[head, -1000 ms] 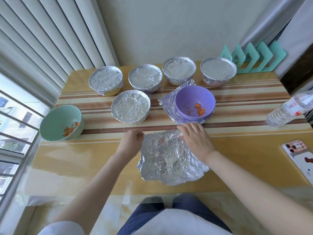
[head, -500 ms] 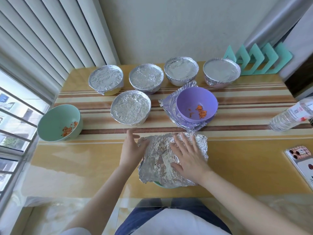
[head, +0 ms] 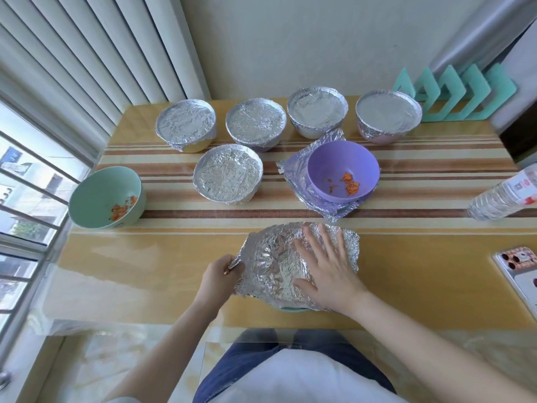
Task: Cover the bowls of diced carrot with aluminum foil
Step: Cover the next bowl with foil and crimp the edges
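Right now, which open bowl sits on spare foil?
The purple bowl rests on crumpled foil sheets; the green bowl by the window stands directly on the table.

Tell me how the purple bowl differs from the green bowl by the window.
The purple bowl sits on a stack of loose foil sheets; the green bowl sits straight on the table. The purple bowl stands right of centre, the green bowl at the table's left edge. Both are upright, uncovered and hold a little diced carrot.
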Demonstrator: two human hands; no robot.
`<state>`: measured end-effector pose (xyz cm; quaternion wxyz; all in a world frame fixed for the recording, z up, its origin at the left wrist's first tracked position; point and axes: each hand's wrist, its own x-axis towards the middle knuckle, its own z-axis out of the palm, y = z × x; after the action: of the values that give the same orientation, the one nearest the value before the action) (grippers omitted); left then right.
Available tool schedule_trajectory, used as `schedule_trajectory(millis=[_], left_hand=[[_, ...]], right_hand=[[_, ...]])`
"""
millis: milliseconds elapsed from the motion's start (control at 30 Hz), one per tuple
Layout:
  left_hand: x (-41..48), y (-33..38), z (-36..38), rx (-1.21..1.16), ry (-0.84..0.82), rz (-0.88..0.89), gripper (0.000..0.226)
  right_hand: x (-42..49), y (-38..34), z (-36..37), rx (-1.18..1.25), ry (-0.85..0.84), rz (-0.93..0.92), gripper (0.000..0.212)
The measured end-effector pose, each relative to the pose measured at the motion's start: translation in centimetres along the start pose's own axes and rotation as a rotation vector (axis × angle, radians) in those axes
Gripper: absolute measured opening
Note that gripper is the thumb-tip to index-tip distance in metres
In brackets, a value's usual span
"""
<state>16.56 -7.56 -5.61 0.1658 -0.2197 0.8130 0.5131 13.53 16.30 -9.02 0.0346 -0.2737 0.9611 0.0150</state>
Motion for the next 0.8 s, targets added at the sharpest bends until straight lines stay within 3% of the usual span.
schedule_trajectory(millis=[367, 800], left_hand=[[0.2, -2.0, 1.1, 0.093, 0.130, 0.097, 0.035], [1.0, -3.0, 2.3, 0.109, -0.003, 0.032, 0.034]], right_hand=[[-0.4, -0.1, 0.3, 0.005, -0.044, 0.018, 0.079], [-0.5, 0.4, 0.5, 0.115, -0.157, 0.012, 0.075]])
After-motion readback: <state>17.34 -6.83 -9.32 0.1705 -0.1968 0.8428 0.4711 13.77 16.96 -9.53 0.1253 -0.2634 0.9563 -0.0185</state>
